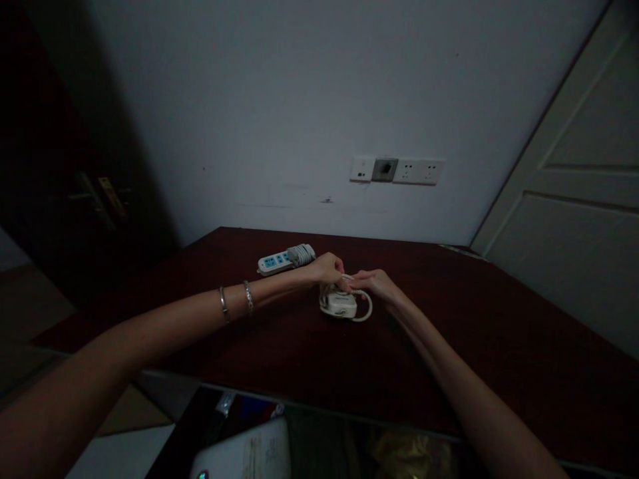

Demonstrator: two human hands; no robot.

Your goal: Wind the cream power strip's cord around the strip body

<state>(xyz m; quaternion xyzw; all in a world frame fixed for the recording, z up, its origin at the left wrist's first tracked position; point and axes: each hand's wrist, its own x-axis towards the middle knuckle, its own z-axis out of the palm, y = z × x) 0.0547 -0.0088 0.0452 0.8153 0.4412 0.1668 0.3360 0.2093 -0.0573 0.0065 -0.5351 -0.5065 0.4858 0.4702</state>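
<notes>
A white power strip (341,305) lies on the dark red tabletop, with its white cord (368,308) looping out at the right side. Above it, my left hand (329,269) has its fingers closed on the cord. My right hand (373,282) comes in from the right, fingers pinched on the same cord close to my left fingertips. The far side of this strip is hidden behind my hands. A second white power strip (277,261) with blue sockets rests behind my left wrist, its grey cord (301,255) wound around one end.
The dark red tabletop (299,359) reaches back to a wall with a row of sockets (418,171). Below its front edge is an open drawer holding a white flat object (254,452). A pale door (574,199) stands right; a dark door with a handle (112,196) is left.
</notes>
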